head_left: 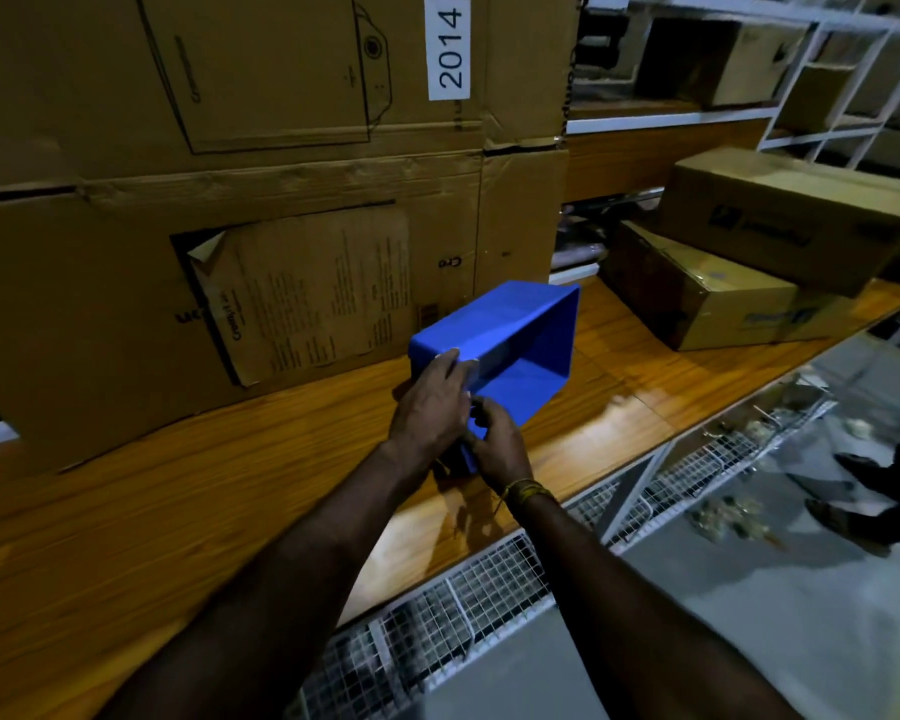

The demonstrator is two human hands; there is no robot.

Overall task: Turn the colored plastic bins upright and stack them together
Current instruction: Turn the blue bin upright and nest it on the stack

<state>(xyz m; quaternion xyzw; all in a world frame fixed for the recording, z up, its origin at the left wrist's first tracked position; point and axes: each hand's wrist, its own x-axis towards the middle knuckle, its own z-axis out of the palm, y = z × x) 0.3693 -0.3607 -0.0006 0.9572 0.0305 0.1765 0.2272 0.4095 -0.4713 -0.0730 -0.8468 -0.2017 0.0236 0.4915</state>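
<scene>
A blue rectangular plastic bin [510, 345] sits on the wooden shelf board [230, 491], just in front of the large stacked cardboard cartons [230, 200] and directly beyond both of the person's hands. The bin lies tipped on its side rather than upright: its open mouth faces right and slightly toward the camera, so the inside floor and far wall can be seen, while a closed side panel faces upward. Its long axis runs from the near-left, at the hands, to the far-right, toward the two smaller brown cardboard boxes [739, 272] piled further along the shelf, which stand well apart from it.

The left hand [432, 407] rests over the bin's near upper edge with its fingers curled over the top panel, gripping the rim. The right hand [497, 444], with a yellow thread band at the wrist, is just beside and below the left, its fingers bent around the lower near corner of the bin, holding it; the exact contact of the fingertips is hidden by blur and by the left hand. The two hands touch or nearly touch each other.

A white label reading 2014 [448, 48] is stuck to the upper carton. Below the shelf edge runs white wire mesh [463, 595], and a second person's feet [863, 491] stand on the grey floor at the right.
</scene>
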